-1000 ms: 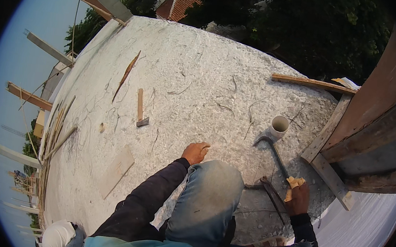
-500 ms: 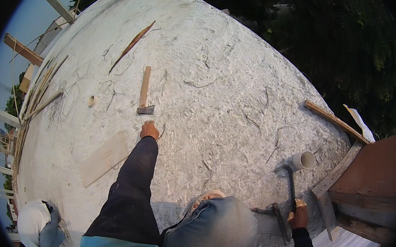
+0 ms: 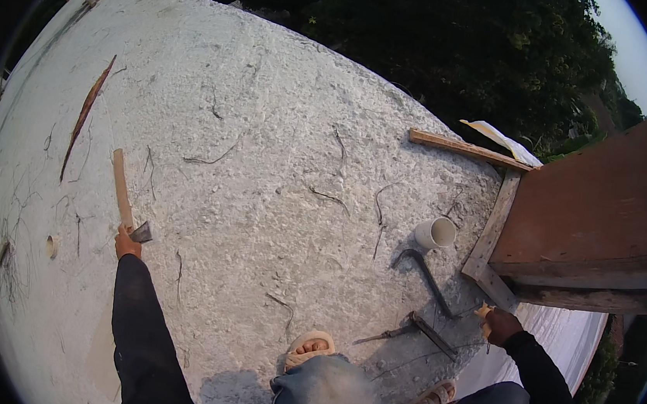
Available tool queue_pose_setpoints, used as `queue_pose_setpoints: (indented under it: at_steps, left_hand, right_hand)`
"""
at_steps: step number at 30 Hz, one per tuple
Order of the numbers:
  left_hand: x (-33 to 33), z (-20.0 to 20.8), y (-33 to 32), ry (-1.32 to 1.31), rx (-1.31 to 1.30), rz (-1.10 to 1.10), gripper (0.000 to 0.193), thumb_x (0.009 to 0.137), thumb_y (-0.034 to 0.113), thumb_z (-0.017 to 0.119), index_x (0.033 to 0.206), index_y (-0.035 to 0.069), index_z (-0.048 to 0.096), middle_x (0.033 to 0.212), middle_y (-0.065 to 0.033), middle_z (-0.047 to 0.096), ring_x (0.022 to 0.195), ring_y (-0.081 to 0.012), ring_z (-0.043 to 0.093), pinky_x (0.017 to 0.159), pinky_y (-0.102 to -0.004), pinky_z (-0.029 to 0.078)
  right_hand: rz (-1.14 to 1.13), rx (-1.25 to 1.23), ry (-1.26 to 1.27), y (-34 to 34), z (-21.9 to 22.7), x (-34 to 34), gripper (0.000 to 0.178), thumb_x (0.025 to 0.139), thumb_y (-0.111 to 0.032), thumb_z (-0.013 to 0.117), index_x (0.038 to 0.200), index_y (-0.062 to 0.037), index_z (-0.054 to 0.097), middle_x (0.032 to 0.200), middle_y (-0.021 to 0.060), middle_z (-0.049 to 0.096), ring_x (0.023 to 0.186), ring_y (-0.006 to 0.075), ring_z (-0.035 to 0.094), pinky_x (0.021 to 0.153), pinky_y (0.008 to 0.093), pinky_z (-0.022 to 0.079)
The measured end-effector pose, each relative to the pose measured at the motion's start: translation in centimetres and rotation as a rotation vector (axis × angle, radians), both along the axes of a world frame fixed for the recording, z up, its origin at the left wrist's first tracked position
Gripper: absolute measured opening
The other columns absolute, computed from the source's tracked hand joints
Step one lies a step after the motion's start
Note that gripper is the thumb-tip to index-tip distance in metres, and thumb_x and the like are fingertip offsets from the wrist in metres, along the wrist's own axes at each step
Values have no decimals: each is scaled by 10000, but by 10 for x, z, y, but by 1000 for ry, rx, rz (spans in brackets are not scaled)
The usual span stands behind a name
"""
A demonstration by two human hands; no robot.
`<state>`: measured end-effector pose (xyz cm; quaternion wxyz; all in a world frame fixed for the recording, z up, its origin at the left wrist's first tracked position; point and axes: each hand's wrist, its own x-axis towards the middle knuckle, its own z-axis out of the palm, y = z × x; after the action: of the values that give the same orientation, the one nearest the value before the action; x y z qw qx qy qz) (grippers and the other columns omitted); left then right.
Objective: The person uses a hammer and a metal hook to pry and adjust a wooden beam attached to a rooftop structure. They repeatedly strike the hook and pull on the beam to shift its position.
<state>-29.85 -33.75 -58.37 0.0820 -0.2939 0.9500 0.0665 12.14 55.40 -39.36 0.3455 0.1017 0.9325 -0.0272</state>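
Observation:
A hatchet (image 3: 123, 187) with a pale wooden handle and dark metal head lies on the rough concrete slab (image 3: 264, 173). My left hand (image 3: 127, 244) is at its head, fingers closed round that end; the grip is partly hidden. To the right, a dark crowbar (image 3: 432, 283) with a hooked end rests on the slab. My right hand (image 3: 501, 327) hovers just beyond its straight end, apart from it, fingers loosely spread. Pale yellow patches show on those fingertips; I cannot tell what they are. Closer to my feet lies a dark T-shaped tool (image 3: 433, 336).
A white pipe stub (image 3: 436, 233) stands near a wooden frame and brown board (image 3: 588, 204) at the right. Bent wires (image 3: 330, 197) stick up from the slab. A long splinter of wood (image 3: 88, 117) lies farther left. The slab's far edge meets dark trees.
My left hand has reached the hatchet head. My right hand has let go of the crowbar, which now lies on the slab. The view has swung to the right.

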Motion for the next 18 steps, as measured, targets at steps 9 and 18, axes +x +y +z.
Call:
queue_pose_setpoints:
  at_steps: [9,18]
  left_hand:
    - [80,88,101,310,-82,-731,421,770,217,809,1128,44,671,1014,-149,599,969,-325,639,816,-435,543]
    - [142,248,269,386,574,-1058,341,743,255,870,931,18,714,755,-84,618,633,-219,644,559,-335,517]
  right_hand:
    - [480,-379,386,-116,12,-132,246,790,-111,727,1011,-48,640,996,199,668,955,388,669,804,469,566]
    - [522,-792,752,-328,53,-248,481,900,-240,735,1248,22,534,924,187,613,908,370,641,782,464,540]
